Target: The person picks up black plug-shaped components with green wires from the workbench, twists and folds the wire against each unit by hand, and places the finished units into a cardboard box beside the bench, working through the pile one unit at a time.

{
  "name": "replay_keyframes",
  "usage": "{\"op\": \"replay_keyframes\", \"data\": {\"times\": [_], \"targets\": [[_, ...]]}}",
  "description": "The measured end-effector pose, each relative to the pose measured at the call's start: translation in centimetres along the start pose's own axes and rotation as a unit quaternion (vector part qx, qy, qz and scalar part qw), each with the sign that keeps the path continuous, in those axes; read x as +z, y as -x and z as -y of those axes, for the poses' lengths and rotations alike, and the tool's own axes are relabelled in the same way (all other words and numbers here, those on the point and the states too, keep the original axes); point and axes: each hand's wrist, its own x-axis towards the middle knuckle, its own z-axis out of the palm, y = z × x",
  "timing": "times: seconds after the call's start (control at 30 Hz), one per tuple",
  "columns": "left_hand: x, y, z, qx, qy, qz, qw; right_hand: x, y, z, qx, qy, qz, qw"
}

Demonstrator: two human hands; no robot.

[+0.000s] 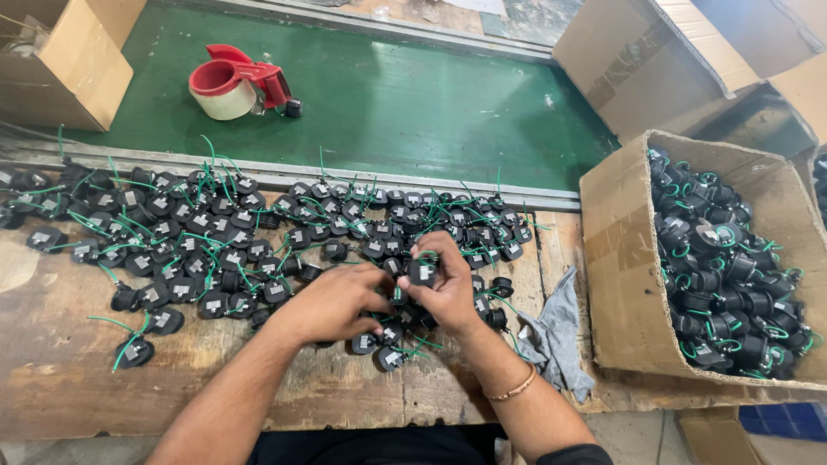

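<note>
Currently my right hand (pixel 448 288) is pinched on a small black round plastic connector with a green wire tail (pixel 422 272), over the worn wooden bench's (pixel 52 379) near edge. Light, rigid; grip the body, not the wire. Left hand (pixel 332 301), fingers curled, touches the pile of connectors (pixel 189 250).

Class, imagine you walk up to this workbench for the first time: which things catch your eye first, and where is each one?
First, the wide scatter of small black round parts with green wires covering the wooden bench, with the person's left hand and right hand meeting over them, the right holding one part. Next, the cardboard box at right, full of the same parts. Last, the red tape dispenser on the green belt behind.
</note>
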Motion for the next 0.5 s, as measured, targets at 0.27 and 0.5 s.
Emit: {"op": "replay_keyframes", "data": {"times": [0.27,0.5], "targets": [[0.7,0.1,1.3,-0.080,0.026,-0.147,0.986,-0.5,-0.3,-0.8,0.102,-0.231,-0.035,0.967],[0.9,0.3,1.8,-0.077,0.023,-0.392,0.916,-0.1,-0.8,0.5,0.165,-0.206,-0.035,0.964]]}}
